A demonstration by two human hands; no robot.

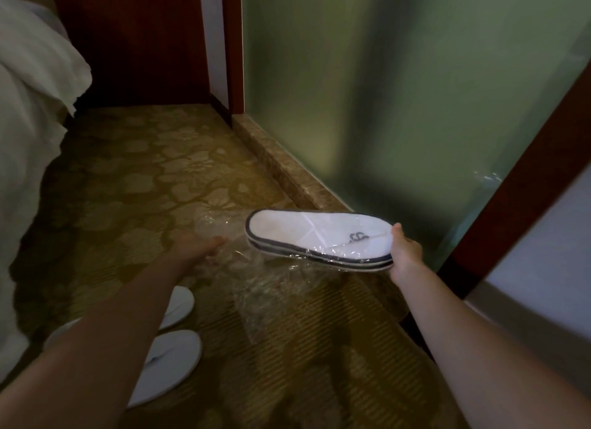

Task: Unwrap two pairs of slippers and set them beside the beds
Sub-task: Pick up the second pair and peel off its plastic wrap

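Observation:
My right hand (405,252) grips the toe end of a stacked pair of white slippers (307,233) with dark edging, held flat above the carpet. A clear plastic wrapper (265,278) hangs off the heel end and trails below the pair. My left hand (204,248) is on the wrapper's loose end, blurred; its fingers look closed on the plastic. A second pair of white slippers (169,355) lies unwrapped on the carpet at lower left, beside the bed (28,134), partly hidden behind my left forearm.
Patterned gold carpet (153,179) runs between the white bedding on the left and a stone sill (281,169) under a frosted glass wall (383,92) on the right. Dark wood panelling (137,38) closes the far end.

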